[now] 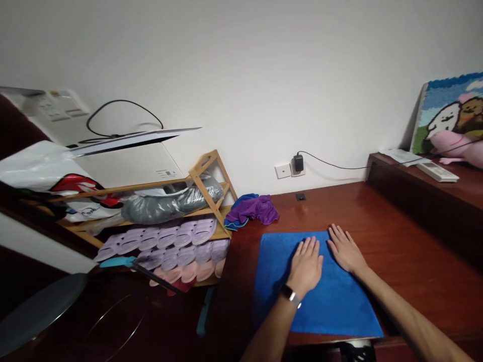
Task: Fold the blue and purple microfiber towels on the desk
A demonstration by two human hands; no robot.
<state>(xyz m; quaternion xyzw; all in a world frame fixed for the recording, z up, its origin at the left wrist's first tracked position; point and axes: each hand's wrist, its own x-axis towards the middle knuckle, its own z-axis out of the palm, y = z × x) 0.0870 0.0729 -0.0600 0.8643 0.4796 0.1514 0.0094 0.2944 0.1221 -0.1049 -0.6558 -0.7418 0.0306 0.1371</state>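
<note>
On wooden desk (407, 246): blue cloth (339, 311) already spread flat.
Resting left hand (306, 266), right hand (346, 251) outstretched, empty; forward-left, purple cloth (263, 208) crumpled.

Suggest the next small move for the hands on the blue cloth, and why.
Probably slide the left hand lightly toward the left edge of the cloth, keeping the right hand put. Both hands lie flat, palms down; the right covers part of the right edge, so it could steady that side, while no hand is on the left edge.
</note>
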